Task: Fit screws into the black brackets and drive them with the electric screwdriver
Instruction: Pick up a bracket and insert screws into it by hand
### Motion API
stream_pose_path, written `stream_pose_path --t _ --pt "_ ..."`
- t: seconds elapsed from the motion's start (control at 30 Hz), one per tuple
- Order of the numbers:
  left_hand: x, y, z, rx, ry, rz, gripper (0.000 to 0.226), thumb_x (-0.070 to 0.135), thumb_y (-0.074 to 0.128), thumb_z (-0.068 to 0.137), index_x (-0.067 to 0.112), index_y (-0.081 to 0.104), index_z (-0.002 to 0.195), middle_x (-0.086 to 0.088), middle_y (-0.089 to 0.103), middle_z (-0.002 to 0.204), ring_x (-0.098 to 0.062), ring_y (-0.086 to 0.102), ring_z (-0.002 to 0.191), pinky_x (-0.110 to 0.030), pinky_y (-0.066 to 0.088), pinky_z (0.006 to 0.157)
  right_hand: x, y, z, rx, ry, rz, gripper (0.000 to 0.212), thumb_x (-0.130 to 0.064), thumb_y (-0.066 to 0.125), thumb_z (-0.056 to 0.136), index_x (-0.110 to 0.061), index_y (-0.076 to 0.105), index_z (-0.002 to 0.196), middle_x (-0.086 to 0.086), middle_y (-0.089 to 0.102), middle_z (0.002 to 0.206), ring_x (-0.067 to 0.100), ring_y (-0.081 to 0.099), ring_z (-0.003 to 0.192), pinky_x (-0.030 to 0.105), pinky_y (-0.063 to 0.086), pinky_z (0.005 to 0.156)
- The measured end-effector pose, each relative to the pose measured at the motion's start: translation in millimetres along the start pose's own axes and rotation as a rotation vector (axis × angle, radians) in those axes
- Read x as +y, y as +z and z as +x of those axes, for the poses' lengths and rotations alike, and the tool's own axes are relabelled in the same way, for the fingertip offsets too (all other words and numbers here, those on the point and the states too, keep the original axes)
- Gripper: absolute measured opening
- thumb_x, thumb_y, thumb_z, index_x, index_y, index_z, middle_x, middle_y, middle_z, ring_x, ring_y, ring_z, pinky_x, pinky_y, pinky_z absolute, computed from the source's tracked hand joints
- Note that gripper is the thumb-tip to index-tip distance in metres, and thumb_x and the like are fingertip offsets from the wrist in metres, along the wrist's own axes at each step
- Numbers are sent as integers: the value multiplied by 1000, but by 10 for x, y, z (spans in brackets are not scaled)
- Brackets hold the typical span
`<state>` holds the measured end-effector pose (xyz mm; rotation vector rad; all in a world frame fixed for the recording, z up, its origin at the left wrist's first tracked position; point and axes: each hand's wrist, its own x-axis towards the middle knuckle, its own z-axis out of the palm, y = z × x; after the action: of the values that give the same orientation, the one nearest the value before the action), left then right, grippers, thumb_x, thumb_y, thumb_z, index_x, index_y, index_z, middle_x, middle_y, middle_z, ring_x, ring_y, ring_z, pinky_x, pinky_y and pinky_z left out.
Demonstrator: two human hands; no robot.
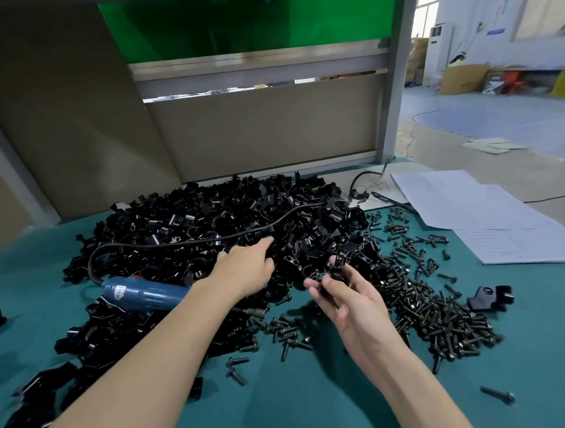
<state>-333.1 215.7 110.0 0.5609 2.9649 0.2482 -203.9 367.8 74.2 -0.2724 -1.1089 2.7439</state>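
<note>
Pinching a black bracket (pixel 338 266), your right hand (pixel 346 301) hangs beside the bracket heap (pixel 210 217) in the middle of the teal tabletop (pixel 314 390); your left hand (pixel 248 267) rests loose-fingered on it. Screws (pixel 441 320) spread toward its right edge, electric screwdriver (pixel 142 294) left; workshop floor (pixel 464 115) beyond.

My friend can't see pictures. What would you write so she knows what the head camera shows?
Two bare hands work at a big pile of black brackets on a teal table: the left hand reaches into it, the right hand pinches a small black part. A blue electric screwdriver lies at left, loose screws at right.
</note>
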Motion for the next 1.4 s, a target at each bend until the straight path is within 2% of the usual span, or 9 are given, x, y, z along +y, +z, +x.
stream_pose_path --t 0.17,0.33,0.5,0.67,0.77,0.87,0.97,1.2,1.4 --pt "12 -18 72 -45 24 -112 63 43 49 102 31 21 157 -2 63 130 -25 52 128 -46 28 116 -23 -6 -20 2 6 -12 45 10 55 98 2 48 143 12 70 90 30 77 96 30 64 82" --pt "-63 -38 48 -67 84 -272 61 32 59 100 22 30 153 10 62 104 -7 58 90 -22 41 77 -29 26 -18 17 22 -18 38 9 56 98 -4 56 134 8 72 84 28 77 95 30 64 81" --pt "-148 -29 -47 10 98 -288 32 25 50 103 21 47 134 7 65 96 -12 62 85 -22 47 70 -57 35 -24 37 44 56 35 6 52 101 3 51 136 13 75 86 28 77 95 31 64 79" --pt "-180 -174 -315 285 92 -626 24 24 45 105 39 60 117 12 65 81 1 53 50 -17 41 45 -98 66 -60 3 82 164 29 -4 35 107 -8 53 129 16 62 124 34 74 107 39 62 90" --pt "-215 -203 -697 395 -5 -1166 36 18 46 104 42 73 104 10 71 86 -2 61 64 -20 50 59 -73 70 -58 -31 94 166 25 -3 37 109 -8 55 127 17 63 130 32 73 110 38 62 91" --pt "-225 -12 -1170 236 -61 -1741 30 14 50 100 22 78 106 0 74 83 -12 65 69 -27 56 63 -12 60 -62 -78 110 113 28 -9 56 102 0 51 129 26 64 134 31 69 119 37 60 96" --pt "-216 237 -1463 136 -141 -2067 26 13 58 86 5 71 106 -11 71 80 -19 68 69 -31 59 61 49 55 -78 -106 79 48 38 -12 76 80 0 62 114 14 75 112 31 70 118 34 60 93" --pt "-29 353 -1541 65 -111 -2172 40 1 61 82 4 64 122 -15 65 88 -22 70 81 -32 61 70 149 91 -166 -266 25 -275 82 -38 103 47 -11 55 107 11 76 102 29 73 109 25 59 81" --pt "5 439 -1525 59 -72 -2150 41 9 68 82 13 68 123 -15 73 106 -20 72 91 -33 59 71 231 147 -217 -307 84 -315 52 -17 85 68 -13 45 101 20 75 113 28 75 104 28 59 88"
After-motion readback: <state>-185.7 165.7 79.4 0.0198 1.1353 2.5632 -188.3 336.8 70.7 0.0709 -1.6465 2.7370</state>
